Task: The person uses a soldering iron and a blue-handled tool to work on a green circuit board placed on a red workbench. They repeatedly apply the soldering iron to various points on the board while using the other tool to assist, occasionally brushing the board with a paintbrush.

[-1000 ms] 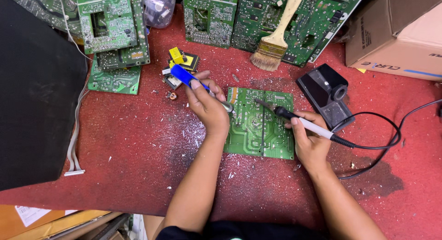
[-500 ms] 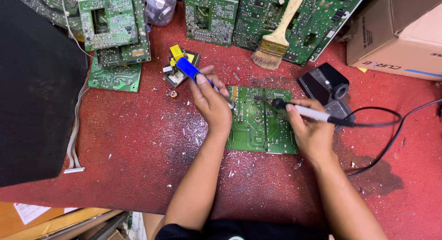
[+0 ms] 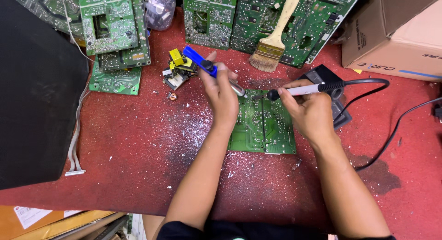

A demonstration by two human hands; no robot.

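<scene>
left hand (image 3: 221, 95): fingers clamped on pump (image 3: 209, 69), keep tip near joint
right hand (image 3: 311, 111): grips iron (image 3: 306, 89), steady on board (image 3: 262, 125)

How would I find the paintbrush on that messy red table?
Start at the brown cardboard box in the far right corner of the red table. Just left of it, green circuit boards lean in a row, and the pale wooden-handled paintbrush lies across them. It is the only wooden, bristled thing there.
</scene>
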